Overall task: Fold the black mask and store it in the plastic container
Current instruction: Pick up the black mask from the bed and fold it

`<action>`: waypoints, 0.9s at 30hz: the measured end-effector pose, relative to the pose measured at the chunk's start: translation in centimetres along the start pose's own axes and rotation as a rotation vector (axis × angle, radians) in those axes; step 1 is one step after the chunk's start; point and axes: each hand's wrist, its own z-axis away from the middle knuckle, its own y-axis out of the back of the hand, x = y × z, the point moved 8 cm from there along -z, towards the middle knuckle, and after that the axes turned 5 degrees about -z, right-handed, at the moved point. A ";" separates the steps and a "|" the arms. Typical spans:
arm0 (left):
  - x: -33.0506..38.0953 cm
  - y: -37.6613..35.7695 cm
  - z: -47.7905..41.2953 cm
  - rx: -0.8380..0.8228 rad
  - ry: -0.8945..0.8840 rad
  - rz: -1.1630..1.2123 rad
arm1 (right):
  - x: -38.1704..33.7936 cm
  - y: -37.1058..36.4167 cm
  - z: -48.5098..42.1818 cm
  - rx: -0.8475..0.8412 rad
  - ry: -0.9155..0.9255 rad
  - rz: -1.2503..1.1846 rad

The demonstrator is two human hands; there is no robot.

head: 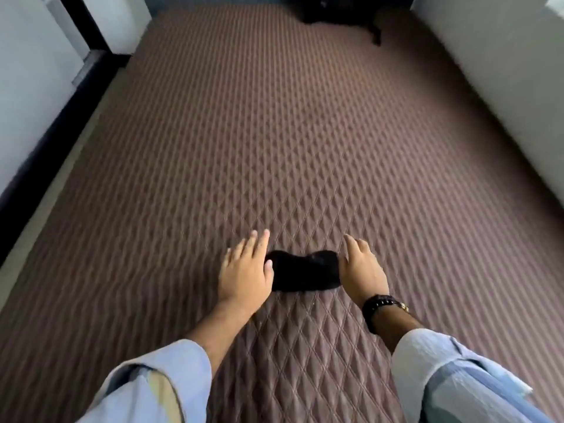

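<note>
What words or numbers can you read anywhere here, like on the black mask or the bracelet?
There are none to read.
Soft black cloth mask: plain, no print or label showing.
Dark beaded bracelet on the right hand: no lettering visible.
Brown quilted mattress: only a stitched diamond pattern.
Light blue sleeves: no logo or tag showing.
Dark thing at the far end: too blurred to tell.

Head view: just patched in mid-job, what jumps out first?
The black mask lies spread on the quilted brown mattress, low in the centre. The left hand and right hand lie flat at its two ends, fingers open. A dark bracelet rings the right wrist; no plastic container is in view.
</note>
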 end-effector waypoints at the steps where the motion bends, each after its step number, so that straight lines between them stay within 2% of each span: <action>1: -0.6 -2.4 -0.7 -0.111 0.093 0.118 | 1.6 -1.5 -1.1 -0.042 -0.065 -0.038; 4: -3.0 -7.0 -1.6 -0.318 0.415 0.330 | 4.7 -4.6 -2.7 -0.210 -0.230 -0.085; 6: -3.9 -8.9 -1.8 -0.352 0.524 0.453 | 5.8 -5.7 -3.3 -0.238 -0.241 -0.107; 11: -5.1 -11.9 -2.9 -0.420 0.602 0.745 | 6.5 -5.8 -4.8 -0.308 -0.226 -0.117; 14: -4.7 -9.4 -3.7 -0.289 0.447 0.751 | 4.8 -4.3 -5.5 -0.231 -0.054 -0.142; 18: -4.3 -5.4 -2.6 0.024 0.198 0.639 | 2.6 -1.5 -3.4 0.098 0.251 -0.185; 20: -4.2 -5.6 -1.5 0.080 0.129 0.576 | 2.5 -2.4 -1.8 0.102 0.318 -0.098; 22: -4.7 -7.2 -0.3 0.042 0.179 0.589 | 3.5 -4.9 -0.4 -0.006 0.272 -0.027; 24: -5.5 -8.2 0.9 0.019 0.345 0.617 | 4.8 -6.9 0.7 -0.105 0.189 -0.021; 27: -5.8 -8.5 2.4 -0.024 0.564 0.619 | 5.5 -8.1 2.2 -0.109 0.179 0.034</action>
